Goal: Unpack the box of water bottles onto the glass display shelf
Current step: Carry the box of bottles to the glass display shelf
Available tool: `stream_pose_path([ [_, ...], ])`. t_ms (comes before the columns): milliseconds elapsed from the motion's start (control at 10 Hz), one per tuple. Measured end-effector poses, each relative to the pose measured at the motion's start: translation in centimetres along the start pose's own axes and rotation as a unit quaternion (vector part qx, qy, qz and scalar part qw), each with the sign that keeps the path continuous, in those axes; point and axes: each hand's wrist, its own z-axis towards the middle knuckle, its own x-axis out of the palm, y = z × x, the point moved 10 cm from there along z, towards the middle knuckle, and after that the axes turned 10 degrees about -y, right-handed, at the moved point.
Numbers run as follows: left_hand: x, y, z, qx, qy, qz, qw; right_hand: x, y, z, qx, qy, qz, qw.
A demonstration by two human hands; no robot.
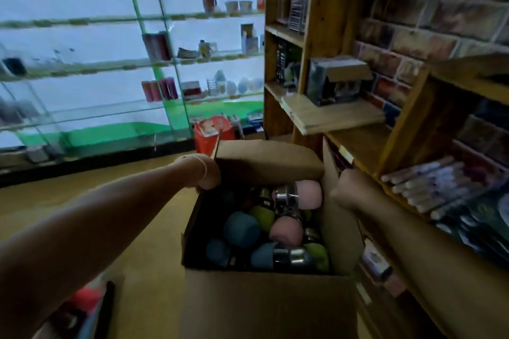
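Note:
An open cardboard box [264, 303] sits low in front of me. Inside lie several water bottles in a jumble: pink [309, 194], blue [241, 228] and green [263, 216], with steel caps. My left hand [208, 173] grips the box's far left corner, fingers curled over the edge beside the raised back flap. My right hand [345, 187] holds the upright right flap, with its fingertips hidden behind the cardboard. The glass display shelf [110, 69] stands ahead on the left, several tiers high, with mugs, tumblers and bottles on it.
A wooden shelving unit [311, 36] against a brick-pattern wall fills the right side, holding boxes and rolled goods close to the box. A red bin [212, 132] stands on the floor beyond the box. Tan floor [137, 201] lies between me and the glass shelf.

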Motion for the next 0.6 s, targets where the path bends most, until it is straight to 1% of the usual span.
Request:
stream_pose_path([
  [100, -2.7, 5.2, 3.8, -0.045, -0.035, -0.120, 0.991, -1.1, 4.5, 4.8, -0.043, -0.006, 0.016, 0.999],
  [200, -4.2, 8.2, 5.4, -0.097, -0.015, -0.158, 0.983, -1.3, 8.5, 9.5, -0.079, 0.004, 0.022, 0.997],
  [300, -5.1, 11.3, 7.3, -0.162, -0.001, -0.172, 0.972, -0.6, 12.6, 13.5, -0.118, 0.045, 0.035, 0.991],
  [400, -6.1, 15.2, 8.0, -0.214, -0.025, -0.166, 0.962, -0.6, 17.9, 16.7, -0.185, 0.057, 0.002, 0.981],
  [500, -7.3, 17.1, 8.5, -0.218, -0.053, -0.160, 0.961, -1.2, 23.9, 19.4, -0.242, 0.042, -0.020, 0.969],
  [600, -7.6, 20.0, 9.9, -0.235, -0.057, -0.178, 0.954, -1.2, 29.5, 21.6, -0.285, 0.028, -0.038, 0.957],
])
